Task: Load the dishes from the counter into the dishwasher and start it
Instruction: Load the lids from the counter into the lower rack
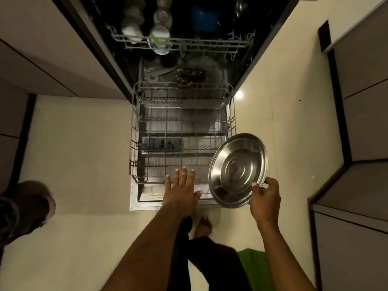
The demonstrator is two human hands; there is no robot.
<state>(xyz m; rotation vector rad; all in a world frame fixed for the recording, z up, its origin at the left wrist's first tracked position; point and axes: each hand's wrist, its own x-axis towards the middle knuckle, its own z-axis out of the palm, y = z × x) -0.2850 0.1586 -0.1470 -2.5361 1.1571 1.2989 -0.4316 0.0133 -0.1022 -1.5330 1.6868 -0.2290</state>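
A round steel plate [238, 170] with concentric rings is held tilted over the near right corner of the pulled-out lower rack [182, 131]. My right hand [265, 199] pinches its lower rim between thumb and fingers. My left hand [181, 190] is flat with fingers spread, hovering over the rack's front edge, holding nothing. The lower rack holds no dishes that I can see. The upper rack [180, 42] carries cups, a bowl and a blue item inside the dark dishwasher.
The open dishwasher door [147, 203] lies flat under the rack, above a pale tiled floor. Cabinets [361, 122] flank both sides. A dark round object [25, 208] sits at the left edge. My bare foot [202, 226] stands just before the door.
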